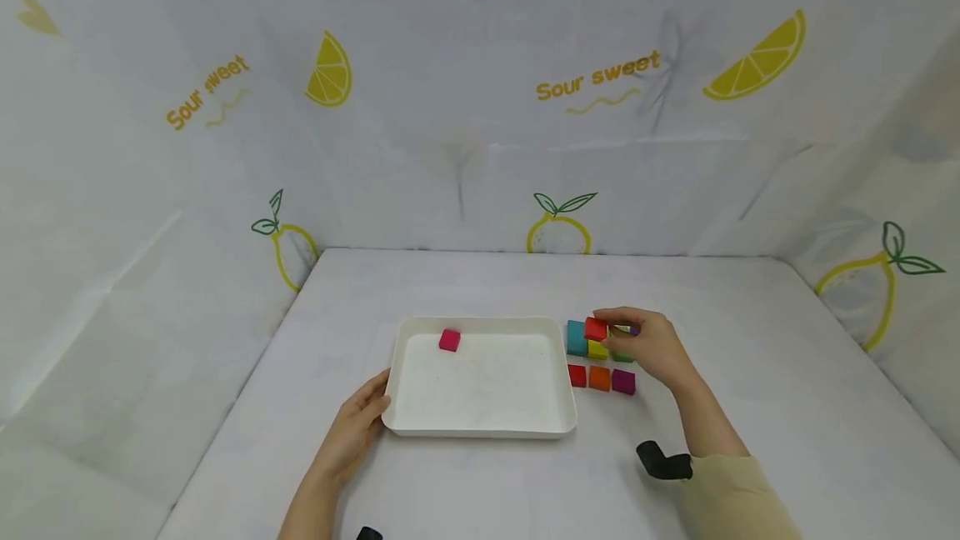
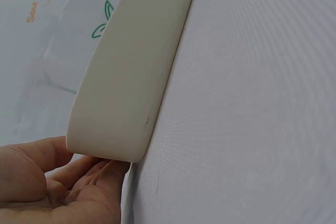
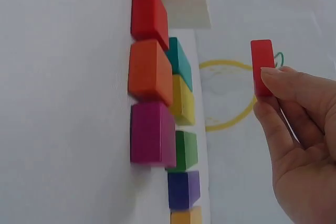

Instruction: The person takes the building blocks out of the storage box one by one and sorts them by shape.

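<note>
A shallow white tray (image 1: 480,432) rests on the table with one pinkish-red block (image 1: 450,340) inside, near its back left. My left hand (image 1: 360,427) grips the tray's left side; the left wrist view has the thumb at the rim and curled fingers (image 2: 100,182) against the lower edge. Just right of the tray, my right hand (image 1: 648,348) pinches a red block (image 3: 262,66) between thumb and fingertips, raised above the other blocks. Below it sit a red block (image 3: 149,19), an orange block (image 3: 149,72) and a purple block (image 3: 152,134) in a front row.
Behind the front row stand a teal block (image 3: 179,64), a yellow block (image 3: 182,100), a green block (image 3: 185,150), a dark blue block (image 3: 182,190) and a light orange block (image 3: 186,217). A lemon-printed white sheet (image 1: 420,148) hangs behind the white table (image 1: 480,490).
</note>
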The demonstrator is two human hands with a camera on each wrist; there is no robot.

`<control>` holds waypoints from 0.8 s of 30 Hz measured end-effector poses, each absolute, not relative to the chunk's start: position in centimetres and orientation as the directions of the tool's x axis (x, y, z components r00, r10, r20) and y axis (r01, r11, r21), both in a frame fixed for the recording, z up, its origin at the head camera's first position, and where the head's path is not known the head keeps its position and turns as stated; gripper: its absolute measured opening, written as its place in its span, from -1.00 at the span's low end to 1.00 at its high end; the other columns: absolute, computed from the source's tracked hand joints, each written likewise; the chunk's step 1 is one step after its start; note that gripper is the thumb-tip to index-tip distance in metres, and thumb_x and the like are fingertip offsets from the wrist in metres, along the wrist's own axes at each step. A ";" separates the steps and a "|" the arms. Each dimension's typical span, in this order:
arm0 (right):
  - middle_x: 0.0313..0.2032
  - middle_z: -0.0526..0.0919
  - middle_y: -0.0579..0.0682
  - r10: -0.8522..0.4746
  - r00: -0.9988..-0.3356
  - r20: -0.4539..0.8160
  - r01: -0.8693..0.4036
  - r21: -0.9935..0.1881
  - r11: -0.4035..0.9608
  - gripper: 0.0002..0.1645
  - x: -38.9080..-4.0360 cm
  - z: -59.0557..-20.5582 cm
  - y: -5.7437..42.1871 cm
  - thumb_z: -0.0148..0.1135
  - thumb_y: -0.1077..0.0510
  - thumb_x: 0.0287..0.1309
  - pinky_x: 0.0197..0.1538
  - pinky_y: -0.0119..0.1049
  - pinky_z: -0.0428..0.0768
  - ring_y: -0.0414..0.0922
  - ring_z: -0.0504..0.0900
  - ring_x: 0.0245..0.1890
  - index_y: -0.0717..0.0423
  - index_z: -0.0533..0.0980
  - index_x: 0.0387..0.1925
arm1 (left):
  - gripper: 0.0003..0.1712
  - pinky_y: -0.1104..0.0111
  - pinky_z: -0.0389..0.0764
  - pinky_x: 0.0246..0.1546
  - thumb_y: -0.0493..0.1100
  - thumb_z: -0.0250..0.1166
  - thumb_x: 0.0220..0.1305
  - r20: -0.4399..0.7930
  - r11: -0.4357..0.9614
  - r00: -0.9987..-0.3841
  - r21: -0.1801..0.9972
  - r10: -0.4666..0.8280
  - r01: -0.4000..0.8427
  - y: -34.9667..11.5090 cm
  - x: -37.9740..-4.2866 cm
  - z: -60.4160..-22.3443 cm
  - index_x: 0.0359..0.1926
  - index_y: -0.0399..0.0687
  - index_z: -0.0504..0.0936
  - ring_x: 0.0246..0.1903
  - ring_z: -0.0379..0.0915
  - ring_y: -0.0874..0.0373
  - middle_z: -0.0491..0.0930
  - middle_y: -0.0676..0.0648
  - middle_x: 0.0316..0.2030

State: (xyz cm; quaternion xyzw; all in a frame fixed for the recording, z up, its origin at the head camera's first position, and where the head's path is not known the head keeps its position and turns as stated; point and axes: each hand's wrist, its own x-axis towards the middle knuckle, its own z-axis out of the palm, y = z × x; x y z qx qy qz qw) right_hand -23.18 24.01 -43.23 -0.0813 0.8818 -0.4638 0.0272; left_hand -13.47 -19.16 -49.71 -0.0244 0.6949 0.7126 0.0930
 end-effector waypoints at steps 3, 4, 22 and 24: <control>0.21 0.59 0.18 -0.163 -0.987 0.012 -0.107 -0.801 0.589 -0.51 -22.7 -43.4 25.6 0.33 0.16 0.20 0.10 -0.22 0.72 0.16 0.54 0.22 0.07 0.55 0.19 | -0.35 -0.02 0.02 0.54 -0.22 -0.08 0.55 -0.166 -0.019 -0.981 0.986 0.099 -0.168 -19.1 -13.6 -49.7 0.54 -0.26 -0.03 0.56 -0.15 -0.15 -0.05 -0.29 0.55; 0.22 0.58 0.19 -0.162 -0.987 0.006 -0.103 -0.795 0.598 -0.50 -22.5 -43.5 26.1 0.33 0.15 0.20 0.14 -0.16 0.71 0.17 0.51 0.24 0.07 0.56 0.19 | -0.35 -0.01 0.02 0.54 -0.22 -0.08 0.55 -0.168 -0.020 -0.981 0.985 0.097 -0.171 -19.1 -13.6 -49.7 0.54 -0.26 -0.03 0.56 -0.15 -0.15 -0.05 -0.29 0.56; 0.28 0.49 0.29 -0.146 -0.980 -0.134 -0.005 -0.719 0.695 -0.48 -19.9 -45.7 31.1 0.36 0.10 0.16 0.16 0.04 0.67 0.26 0.43 0.26 0.08 0.57 0.18 | -0.35 0.03 0.00 0.56 -0.23 -0.10 0.55 -0.177 -0.020 -0.979 0.983 0.100 -0.180 -18.9 -13.5 -49.4 0.54 -0.25 -0.05 0.57 -0.19 -0.15 -0.08 -0.29 0.56; 0.24 0.53 0.28 -0.144 -0.979 -0.143 0.002 -0.719 0.695 -0.48 -19.7 -46.1 31.3 0.37 0.10 0.15 0.16 0.06 0.66 0.24 0.44 0.25 0.09 0.58 0.17 | -0.35 0.03 0.00 0.56 -0.23 -0.10 0.55 -0.181 -0.021 -0.979 0.983 0.097 -0.184 -18.9 -13.4 -49.4 0.54 -0.25 -0.05 0.57 -0.19 -0.15 -0.08 -0.29 0.56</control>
